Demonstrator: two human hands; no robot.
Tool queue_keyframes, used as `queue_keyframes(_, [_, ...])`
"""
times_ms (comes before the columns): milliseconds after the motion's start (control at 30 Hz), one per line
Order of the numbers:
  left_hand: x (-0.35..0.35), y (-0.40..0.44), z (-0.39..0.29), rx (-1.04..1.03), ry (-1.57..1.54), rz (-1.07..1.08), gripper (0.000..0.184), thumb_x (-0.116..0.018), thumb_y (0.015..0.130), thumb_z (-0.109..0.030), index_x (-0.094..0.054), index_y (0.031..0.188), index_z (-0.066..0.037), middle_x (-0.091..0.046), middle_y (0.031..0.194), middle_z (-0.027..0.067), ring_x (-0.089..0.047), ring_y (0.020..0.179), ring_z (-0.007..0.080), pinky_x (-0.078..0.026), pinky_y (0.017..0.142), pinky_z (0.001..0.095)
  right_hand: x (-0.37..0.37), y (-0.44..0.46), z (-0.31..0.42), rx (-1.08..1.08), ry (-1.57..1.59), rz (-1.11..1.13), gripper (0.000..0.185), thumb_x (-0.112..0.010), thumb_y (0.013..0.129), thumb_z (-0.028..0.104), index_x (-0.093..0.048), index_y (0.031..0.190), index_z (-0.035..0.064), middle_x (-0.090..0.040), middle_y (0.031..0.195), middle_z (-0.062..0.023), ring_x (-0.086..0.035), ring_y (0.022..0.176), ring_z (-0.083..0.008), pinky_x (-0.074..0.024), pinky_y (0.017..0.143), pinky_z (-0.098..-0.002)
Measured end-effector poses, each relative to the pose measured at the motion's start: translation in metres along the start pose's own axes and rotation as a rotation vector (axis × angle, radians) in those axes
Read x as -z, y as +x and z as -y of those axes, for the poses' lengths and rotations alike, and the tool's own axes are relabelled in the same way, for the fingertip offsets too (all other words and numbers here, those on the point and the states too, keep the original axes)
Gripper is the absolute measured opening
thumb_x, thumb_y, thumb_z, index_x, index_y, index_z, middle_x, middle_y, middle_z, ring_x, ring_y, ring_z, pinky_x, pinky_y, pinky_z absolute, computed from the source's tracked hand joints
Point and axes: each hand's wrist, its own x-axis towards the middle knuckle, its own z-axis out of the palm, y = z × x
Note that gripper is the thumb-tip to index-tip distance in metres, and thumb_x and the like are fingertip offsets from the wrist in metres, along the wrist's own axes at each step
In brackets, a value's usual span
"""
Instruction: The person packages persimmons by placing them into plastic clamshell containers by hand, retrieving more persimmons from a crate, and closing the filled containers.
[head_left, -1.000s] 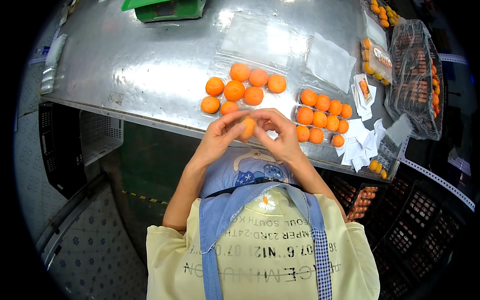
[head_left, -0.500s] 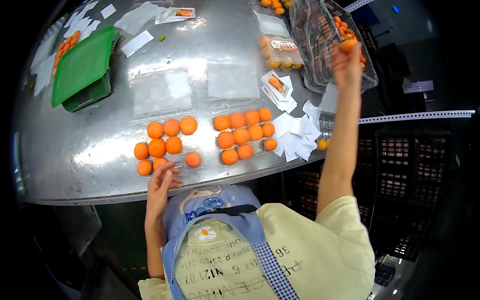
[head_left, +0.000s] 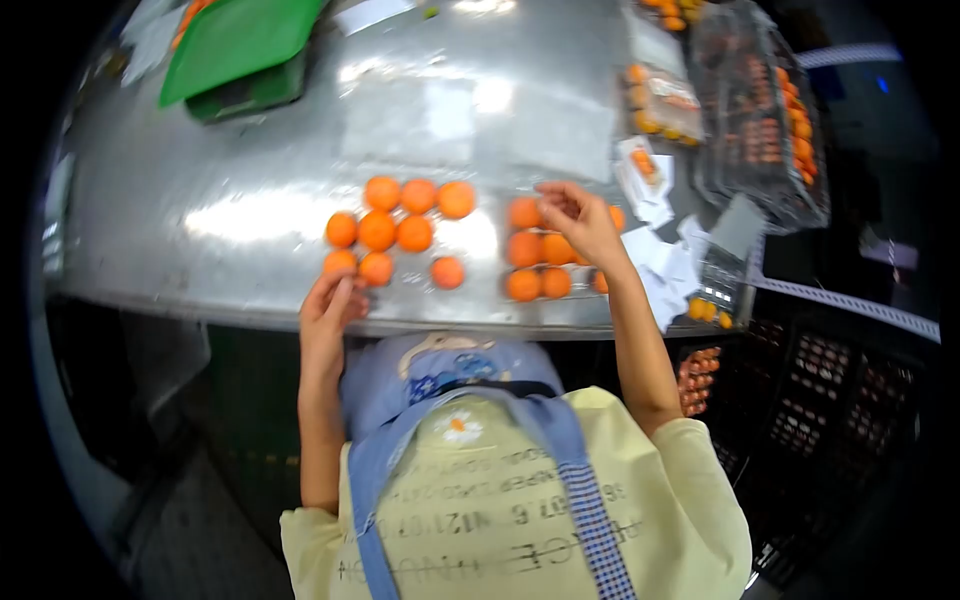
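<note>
My left hand [head_left: 332, 298] is at the table's front edge, fingers loosely bent and apart, with no fruit visible in it. Its fingertips are beside the lower-left oranges of the left clear plastic pack, and I cannot tell if they touch. That pack holds several oranges [head_left: 377, 231], with gaps in its front row. Over the right pack of oranges [head_left: 524, 249] hovers my right hand [head_left: 580, 218], palm down and fingers curled. It covers part of the back row; whatever it holds is hidden beneath it. Both packs' clear lids [head_left: 410, 120] lie folded back.
At the right stands a plastic-lined crate [head_left: 745, 120] with oranges in it. Near it are a closed fruit pack [head_left: 665, 105], printed labels [head_left: 645, 180] and loose white papers [head_left: 665, 265]. A green lidded bin [head_left: 240, 50] sits at the far left of the metal table [head_left: 200, 230].
My right hand has come from the crate, where an orange showed at its fingers, left to above the right pack. My left hand has moved slightly toward the left pack's corner. The view has shifted.
</note>
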Motion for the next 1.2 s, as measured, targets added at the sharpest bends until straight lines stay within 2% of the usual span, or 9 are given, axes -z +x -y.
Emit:
queue_keyframes(133, [0.010,0.001,-0.001,0.005,-0.068,-0.055,0.022,-0.057,0.093,-0.017,-0.060,0.110,-0.003,-0.062,0.092,0.0053,-0.057,0.074,0.0085,-0.047,0.066,0.0226,-0.077,-0.025,0.009,0.012,-0.273,0.261,0.031,-0.067,0.081,0.014,-0.062,0.110,0.0050,-0.064,0.082,-0.0039,-0.060,0.073,-0.0125,-0.0486,0.066,-0.0263])
queue_keyframes(233, [0.012,0.002,0.001,0.003,-0.082,-0.055,0.022,-0.057,0.093,-0.017,-0.059,0.110,-0.004,-0.062,0.092,0.0049,-0.057,0.074,0.0081,-0.047,0.066,0.0225,-0.110,-0.036,0.019,0.247,-0.459,0.157,0.035,-0.071,0.075,0.018,-0.062,0.107,0.0067,-0.063,0.084,-0.0080,-0.061,0.071,-0.0208,-0.0498,0.064,-0.0312])
queue_keyframes(267, [0.011,0.002,0.001,0.005,-0.084,-0.051,0.022,-0.057,0.093,-0.017,-0.059,0.110,-0.004,-0.062,0.092,0.0047,-0.057,0.074,0.0081,-0.047,0.066,0.0225,-0.117,-0.038,0.019,0.262,-0.516,0.136,0.040,-0.073,0.071,0.020,-0.058,0.106,0.0067,-0.061,0.096,-0.0104,-0.059,0.088,-0.0297,-0.0486,0.070,-0.0403])
queue_keyframes(467, [0.008,0.004,0.009,0.020,-0.076,-0.029,0.022,-0.057,0.093,-0.018,-0.059,0.110,-0.003,-0.063,0.090,0.0043,-0.057,0.073,0.0081,-0.047,0.066,0.0220,-0.125,-0.041,0.020,0.381,-0.642,0.107,0.048,-0.076,0.066,0.018,-0.057,0.107,0.0053,-0.058,0.102,-0.0104,-0.057,0.091,-0.0295,-0.0488,0.070,-0.0400])
queue_keyframes(667, [-0.003,0.006,0.011,-0.004,0.005,-0.051,0.023,-0.058,0.092,-0.022,-0.061,0.104,-0.003,-0.062,0.084,0.0022,-0.055,0.071,0.0083,-0.044,0.063,0.0226,-0.117,-0.044,-0.002,0.293,-0.526,0.015,0.044,-0.068,0.078,0.025,-0.055,0.114,0.0054,-0.058,0.110,-0.0135,-0.055,0.101,-0.0333,-0.0462,0.084,-0.0394])
queue_keyframes(700, [-0.013,0.006,0.005,-0.023,0.056,-0.064,0.019,-0.055,0.094,-0.022,-0.057,0.098,-0.004,-0.050,0.073,-0.0021,-0.048,0.066,0.0071,-0.039,0.059,0.0223,-0.105,-0.042,0.000,0.359,-0.488,-0.053,0.043,-0.067,0.080,0.026,-0.054,0.116,0.0052,-0.058,0.112,-0.0138,-0.055,0.102,-0.0338,-0.0454,0.086,-0.0392])
queue_keyframes(900, [-0.055,0.044,0.003,-0.201,0.161,0.165,0.019,-0.053,0.095,-0.016,-0.055,0.108,-0.003,-0.058,0.092,0.0040,-0.055,0.072,0.0084,-0.047,0.063,0.0230,0.022,-0.053,0.009,0.234,-0.203,-0.382,0.047,-0.066,0.083,0.023,-0.050,0.123,0.0028,-0.056,0.115,-0.0146,-0.055,0.106,-0.0307,-0.0440,0.090,-0.0372])
queue_keyframes(1033, [-0.167,0.054,-0.039,-0.297,0.232,0.290,0.023,-0.056,0.092,-0.012,-0.053,0.112,-0.003,-0.059,0.105,0.0057,-0.055,0.088,0.0101,-0.046,0.076,0.0245,0.190,-0.084,0.010,0.175,-0.212,-0.654,0.050,-0.065,0.084,0.013,-0.046,0.128,0.0012,-0.055,0.119,-0.0112,-0.054,0.107,-0.0193,-0.0442,0.090,-0.0318])
queue_keyframes(1200, [-0.345,0.070,-0.018,-0.507,0.386,0.454,0.030,-0.059,0.089,-0.014,-0.051,0.116,-0.004,-0.057,0.112,0.0075,-0.055,0.094,0.0146,-0.045,0.082,0.0278,0.426,-0.084,-0.026,0.282,-0.206,-0.987,0.057,-0.066,0.084,0.020,-0.042,0.131,-0.0003,-0.053,0.123,-0.0191,-0.058,0.102,-0.0228,-0.0477,0.083,-0.0304])
